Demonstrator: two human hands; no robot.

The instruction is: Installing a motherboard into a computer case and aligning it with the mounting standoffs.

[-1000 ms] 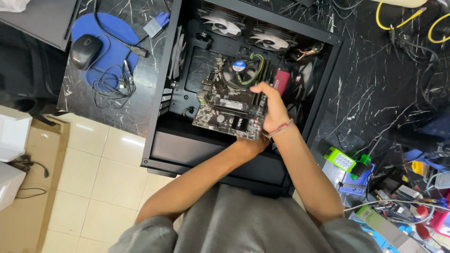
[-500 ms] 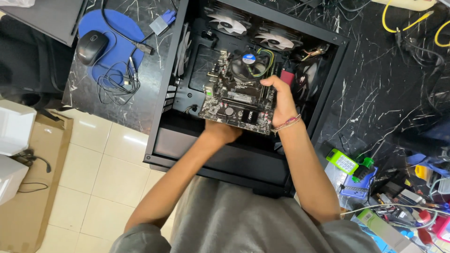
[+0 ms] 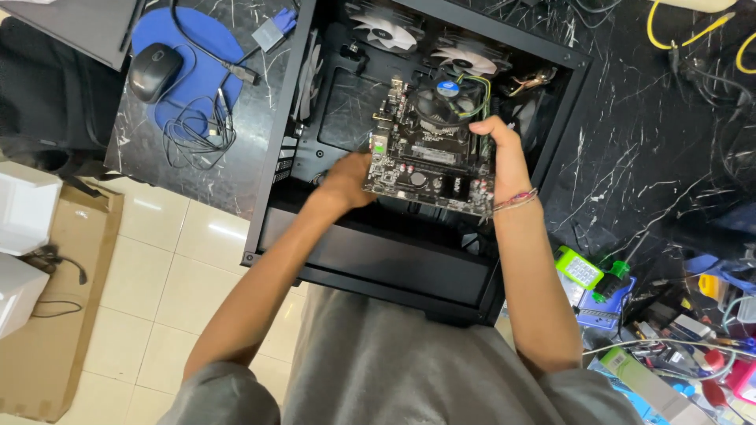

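Motherboard (image 3: 429, 157) held between left hand (image 3: 346, 179) and right hand (image 3: 504, 153).

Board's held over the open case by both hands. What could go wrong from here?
1. The motherboard is held by its edges only, left hand and right hand; it may slip or tilt into the case.
2. The cooler's loose wires could snag or get pinched underneath.
3. The left hand sits partly under the board, so its fingers might get trapped against the case floor.

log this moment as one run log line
left hand: grips motherboard left edge | right hand: grips right edge | board: over open black case
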